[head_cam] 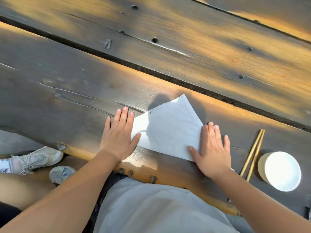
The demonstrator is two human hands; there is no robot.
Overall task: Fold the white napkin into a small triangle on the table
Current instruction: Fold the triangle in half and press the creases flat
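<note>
Two flat hands, that's your setup: your left hand (117,133) lies spread with its thumb on the napkin's (170,130) 9 o'clock corner, and your right hand (212,148) lies spread over the 4 o'clock corner, palm down. No readable writing anywhere; the marks on the sock by the sneakers (36,159) are too blurry to make out. That napkin is already a white triangle sitting on the near plank of the wooden table (67,91), tip pointing to about 1 o'clock, long edge running from 9 to 4 o'clock. Chopsticks (252,153) lie just beside a paper cup (280,171) at 3 o'clock, well clear of your right hand.
</note>
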